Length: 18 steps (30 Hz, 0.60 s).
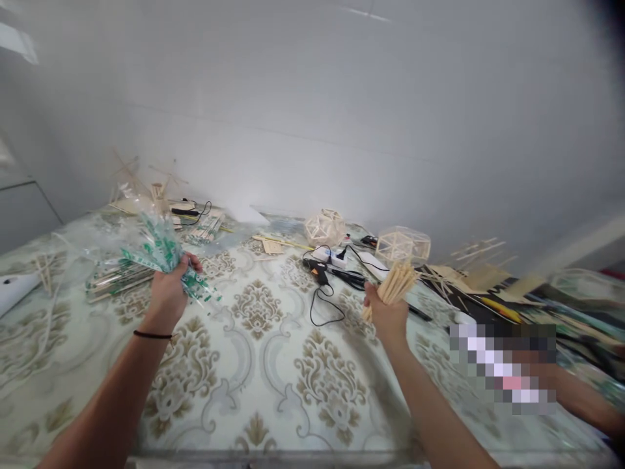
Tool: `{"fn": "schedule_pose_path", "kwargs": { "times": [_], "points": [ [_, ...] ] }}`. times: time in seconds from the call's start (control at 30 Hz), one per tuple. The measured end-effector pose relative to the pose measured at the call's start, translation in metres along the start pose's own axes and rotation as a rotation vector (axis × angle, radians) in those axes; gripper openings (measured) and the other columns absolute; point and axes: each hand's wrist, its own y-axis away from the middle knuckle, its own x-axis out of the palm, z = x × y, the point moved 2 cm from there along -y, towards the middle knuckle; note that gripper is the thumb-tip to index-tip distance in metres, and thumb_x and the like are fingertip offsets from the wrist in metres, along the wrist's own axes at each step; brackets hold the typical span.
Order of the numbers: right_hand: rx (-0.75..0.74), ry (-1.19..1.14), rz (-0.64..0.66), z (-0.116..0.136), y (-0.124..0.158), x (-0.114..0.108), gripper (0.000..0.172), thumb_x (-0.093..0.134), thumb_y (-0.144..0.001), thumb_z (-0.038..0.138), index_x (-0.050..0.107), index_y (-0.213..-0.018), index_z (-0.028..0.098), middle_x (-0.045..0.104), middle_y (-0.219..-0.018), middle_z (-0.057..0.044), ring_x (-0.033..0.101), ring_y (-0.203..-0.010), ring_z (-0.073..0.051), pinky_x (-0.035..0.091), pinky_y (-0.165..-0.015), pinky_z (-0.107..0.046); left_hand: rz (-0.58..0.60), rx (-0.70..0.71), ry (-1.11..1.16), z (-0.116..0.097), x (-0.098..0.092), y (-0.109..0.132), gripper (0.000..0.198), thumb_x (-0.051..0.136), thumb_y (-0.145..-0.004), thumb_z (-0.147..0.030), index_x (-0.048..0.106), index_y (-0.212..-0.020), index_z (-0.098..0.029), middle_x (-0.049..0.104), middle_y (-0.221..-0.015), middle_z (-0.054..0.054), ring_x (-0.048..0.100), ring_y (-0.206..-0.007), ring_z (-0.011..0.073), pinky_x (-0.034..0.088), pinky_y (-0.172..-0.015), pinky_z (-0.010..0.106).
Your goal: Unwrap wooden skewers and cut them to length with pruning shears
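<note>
My left hand (168, 290) is closed on a bunch of clear plastic wrappers (161, 251) with green print, held over the left part of the table. Behind and beneath them lies a pile of wrapped wooden sticks (114, 280). A bundle of light wooden sticks (398, 280) is gripped in my right hand (390, 319), above the right of the table's middle. Left of that hand, a hot glue gun (318, 272) with a black cable rests on the cloth.
A patterned tablecloth (258, 365) covers the table. Stick-built frames (325, 228) and a power strip (332, 258) stand near the wall. Another person's forearm (581, 394) reaches in at right, by a blurred-out patch. Sticks and a yellow-handled tool (502, 310) lie there.
</note>
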Motion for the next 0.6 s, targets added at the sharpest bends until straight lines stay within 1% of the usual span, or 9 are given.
{"fn": "schedule_pose_path", "kwargs": {
  "times": [0.07,0.1,0.17,0.2,0.27,0.33,0.4,0.47,0.6],
  "points": [
    [-0.084,0.068,0.077,0.024,-0.002,0.016,0.052,0.054,-0.085,0.071,0.059,-0.077,0.019,0.064,-0.064,-0.007,0.061,-0.056,-0.021,0.048,-0.053,-0.032,-0.024,0.025,0.003,0.0,0.0,-0.001,0.022,0.085,-0.068,-0.023,0.064,-0.072,-0.017,0.065,-0.069,-0.001,0.061,-0.064,0.012,0.053,-0.063,0.022],
    [-0.14,0.104,0.15,0.038,0.0,0.03,0.048,0.054,-0.088,0.065,0.063,-0.084,0.018,0.07,-0.073,-0.01,0.066,-0.065,-0.023,0.051,-0.059,-0.033,-0.04,0.034,0.007,0.0,-0.001,-0.002,0.023,0.085,-0.068,-0.023,0.063,-0.072,-0.017,0.063,-0.068,-0.002,0.06,-0.063,0.0114,0.052,-0.063,0.022],
    [-0.326,0.262,0.464,0.066,0.014,0.072,0.032,0.061,-0.089,0.05,0.069,-0.093,0.019,0.075,-0.085,-0.011,0.071,-0.082,-0.026,0.054,-0.072,-0.034,-0.086,0.056,0.018,-0.001,-0.005,-0.006,0.025,0.085,-0.068,-0.022,0.061,-0.074,-0.018,0.06,-0.067,-0.004,0.057,-0.061,0.0094,0.049,-0.061,0.02],
    [-0.385,0.312,0.578,0.078,0.025,0.096,0.025,0.071,-0.082,0.044,0.07,-0.09,0.02,0.075,-0.082,-0.009,0.072,-0.083,-0.027,0.053,-0.075,-0.034,-0.114,0.068,0.023,-0.001,-0.008,-0.008,0.027,0.086,-0.067,-0.021,0.06,-0.074,-0.018,0.059,-0.067,-0.005,0.055,-0.06,0.0085,0.047,-0.059,0.019],
    [-0.485,0.413,0.776,0.096,0.047,0.146,0.019,0.081,-0.071,0.032,0.071,-0.083,0.021,0.074,-0.075,-0.007,0.072,-0.082,-0.028,0.053,-0.079,-0.036,-0.167,0.094,0.025,-0.003,-0.014,-0.013,0.029,0.086,-0.065,-0.022,0.059,-0.074,-0.018,0.058,-0.068,-0.006,0.052,-0.058,0.0074,0.045,-0.057,0.019],
    [-0.566,0.495,0.916,0.106,0.066,0.19,0.02,0.084,-0.071,0.029,0.072,-0.085,0.02,0.074,-0.079,-0.008,0.072,-0.083,-0.028,0.054,-0.082,-0.039,-0.203,0.115,0.007,-0.003,-0.019,-0.016,0.03,0.086,-0.064,-0.026,0.059,-0.073,-0.018,0.057,-0.066,-0.007,0.051,-0.056,0.0073,0.043,-0.056,0.019],
    [-0.633,0.549,0.992,0.112,0.074,0.225,0.022,0.079,-0.083,0.033,0.072,-0.098,0.018,0.074,-0.092,-0.008,0.071,-0.09,-0.026,0.054,-0.087,-0.043,-0.214,0.125,-0.026,-0.002,-0.022,-0.017,0.031,0.087,-0.062,-0.031,0.06,-0.074,-0.018,0.055,-0.062,-0.008,0.05,-0.055,0.008,0.042,-0.055,0.02],
    [-0.686,0.564,1.03,0.117,0.071,0.251,0.025,0.07,-0.095,0.037,0.069,-0.109,0.016,0.072,-0.107,-0.007,0.069,-0.098,-0.023,0.055,-0.091,-0.045,-0.196,0.119,-0.069,0.001,-0.022,-0.015,0.034,0.086,-0.062,-0.036,0.061,-0.076,-0.019,0.055,-0.062,-0.007,0.051,-0.056,0.0093,0.042,-0.057,0.022],
    [-0.746,0.502,1.033,0.123,0.052,0.284,0.027,0.065,-0.099,0.036,0.067,-0.117,0.016,0.067,-0.123,-0.009,0.064,-0.114,-0.025,0.052,-0.099,-0.047,-0.154,0.111,-0.167,0.005,-0.021,-0.011,0.037,0.082,-0.064,-0.042,0.06,-0.083,-0.02,0.056,-0.069,-0.006,0.052,-0.061,0.0111,0.043,-0.061,0.025]
  ]
}}
